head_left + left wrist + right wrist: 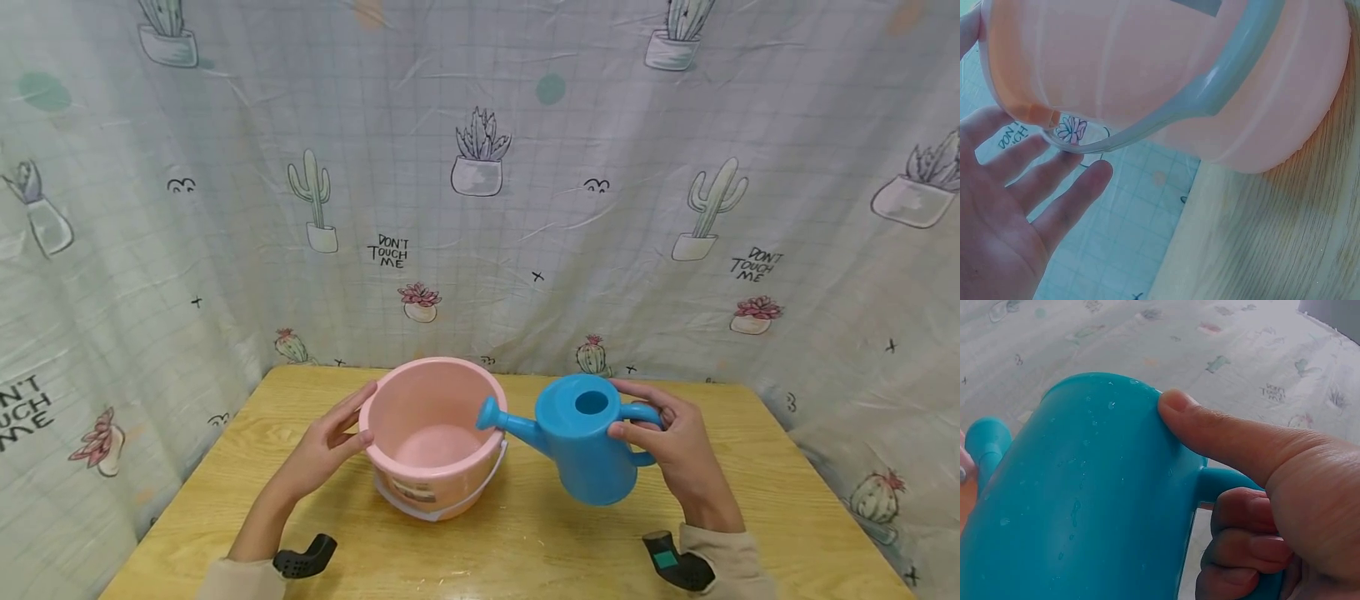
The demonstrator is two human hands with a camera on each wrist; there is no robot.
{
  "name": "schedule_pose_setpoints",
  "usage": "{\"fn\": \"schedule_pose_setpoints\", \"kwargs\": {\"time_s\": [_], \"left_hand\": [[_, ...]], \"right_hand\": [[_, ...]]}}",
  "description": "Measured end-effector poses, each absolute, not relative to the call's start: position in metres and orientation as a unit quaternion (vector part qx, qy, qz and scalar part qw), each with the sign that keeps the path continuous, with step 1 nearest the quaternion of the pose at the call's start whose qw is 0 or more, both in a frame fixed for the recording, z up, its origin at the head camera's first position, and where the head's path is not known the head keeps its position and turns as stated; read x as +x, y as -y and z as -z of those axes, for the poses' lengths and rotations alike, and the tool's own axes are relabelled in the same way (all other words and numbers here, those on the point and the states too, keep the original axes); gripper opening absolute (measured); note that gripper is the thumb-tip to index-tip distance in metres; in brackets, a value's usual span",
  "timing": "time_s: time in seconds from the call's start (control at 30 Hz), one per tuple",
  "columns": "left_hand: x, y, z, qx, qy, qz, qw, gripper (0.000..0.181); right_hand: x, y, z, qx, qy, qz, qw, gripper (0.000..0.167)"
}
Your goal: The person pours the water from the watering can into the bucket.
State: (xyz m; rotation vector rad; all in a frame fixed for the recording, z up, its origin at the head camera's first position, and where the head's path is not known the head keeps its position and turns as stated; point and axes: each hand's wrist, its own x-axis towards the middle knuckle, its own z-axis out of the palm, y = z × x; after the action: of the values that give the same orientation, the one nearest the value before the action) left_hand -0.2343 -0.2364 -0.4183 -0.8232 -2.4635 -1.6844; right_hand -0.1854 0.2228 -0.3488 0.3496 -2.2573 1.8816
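Your R hand (678,437) grips the blue watering can (596,467), spout (528,429) facing L twd pink bucket (456,484), L hand (321,452) spread at its rim (365,415).

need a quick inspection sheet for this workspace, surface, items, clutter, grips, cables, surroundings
surface: yellow wood-grain table, small light specks near the front, too small to identify
bucket: round pink plastic bucket on the table, its white curved handle lowered around the near side
watering can: blue plastic watering can, spout pointing toward the bucket, droplets on its outer wall
clutter: nothing seen
left grip: bare hand, touches the bucket's rim
right grip: bare hand, fingers curled round the can's handle
cables: nothing seen
surroundings: pale sheet printed with potted cacti, hanging behind the table
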Motion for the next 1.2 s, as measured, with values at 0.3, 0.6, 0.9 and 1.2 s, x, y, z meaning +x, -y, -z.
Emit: {"fn": "schedule_pose_setpoints", "kwargs": {"time_s": [0.3,0.6,0.9,1.2], "left_hand": [[-0.2353,0.237,0.4195,-0.269,0.793,0.546,0.027,0.064],[-0.2347,0.2375,0.4216,-0.271,0.796,0.541,0.028,0.064],[-0.2336,0.2393,0.4199,-0.272,0.796,0.54,0.029,0.064],[-0.2333,0.2373,0.4214,-0.271,0.793,0.545,0.033,0.064]], "right_hand": [[-0.1849,-0.2235,0.3474,0.115,0.767,-0.625,0.085,0.051],[-0.1838,-0.2241,0.3476,0.116,0.767,-0.625,0.081,0.052],[-0.1815,-0.2221,0.3491,0.109,0.777,-0.615,0.082,0.052],[-0.1795,-0.2213,0.3476,0.111,0.786,-0.603,0.084,0.053]]}}
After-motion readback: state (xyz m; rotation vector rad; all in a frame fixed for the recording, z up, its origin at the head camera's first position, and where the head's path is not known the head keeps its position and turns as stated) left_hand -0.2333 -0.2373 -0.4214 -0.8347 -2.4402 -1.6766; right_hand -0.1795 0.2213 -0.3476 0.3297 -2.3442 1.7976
